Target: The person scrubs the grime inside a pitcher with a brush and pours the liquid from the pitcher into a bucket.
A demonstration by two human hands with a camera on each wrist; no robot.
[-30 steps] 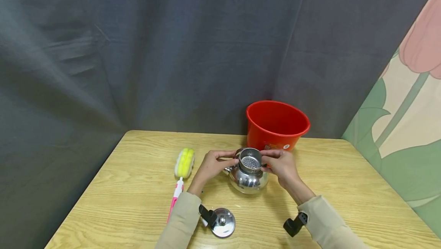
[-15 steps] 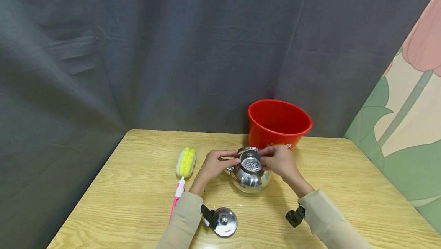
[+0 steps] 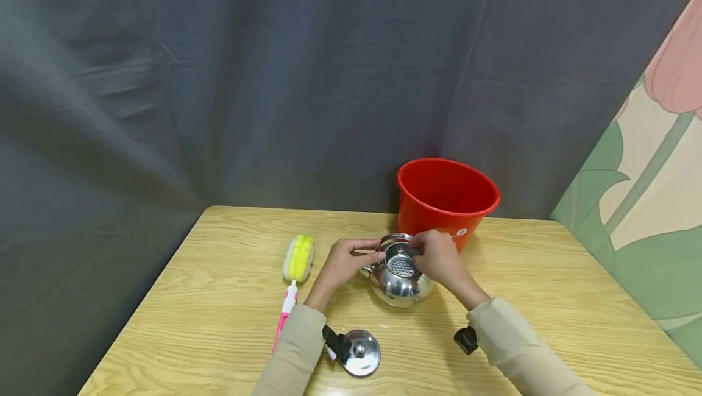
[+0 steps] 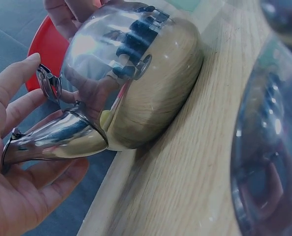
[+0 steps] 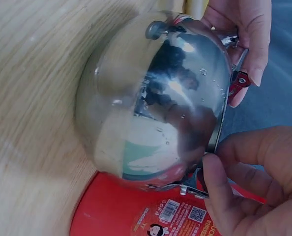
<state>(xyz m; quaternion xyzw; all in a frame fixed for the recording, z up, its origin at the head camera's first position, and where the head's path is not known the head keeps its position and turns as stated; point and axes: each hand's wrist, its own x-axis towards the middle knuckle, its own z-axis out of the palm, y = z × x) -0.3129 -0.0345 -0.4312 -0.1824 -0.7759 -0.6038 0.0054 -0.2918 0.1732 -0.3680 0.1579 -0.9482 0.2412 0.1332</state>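
Observation:
A shiny stainless steel teapot (image 3: pixel 402 291) stands on the table. In its mouth sits a metal strainer (image 3: pixel 402 265) with a perforated bottom. My left hand (image 3: pixel 341 265) holds the pot's left side at the rim; in the left wrist view its thumb (image 4: pixel 25 71) reaches the metal bracket (image 4: pixel 49 83) and its other fingers lie around the spout (image 4: pixel 62 137). My right hand (image 3: pixel 439 257) pinches the strainer's rim on the right, with thumb and index finger close together at the pot's mouth in the right wrist view.
A red bucket (image 3: pixel 439 222) stands behind the teapot. The round metal lid (image 3: pixel 362 359) with a knob lies in front, beside my left wrist. A brush with a yellow and white sponge head (image 3: pixel 299 259) and pink handle (image 3: pixel 281 326) lies to the left. Dark cloth (image 3: pixel 307 79) hangs behind.
The strainer, standing higher over the teapot's mouth a second ago, has gone down into it. My right hand has shifted slightly left and its fingers reach over the rim. The left hand keeps its place.

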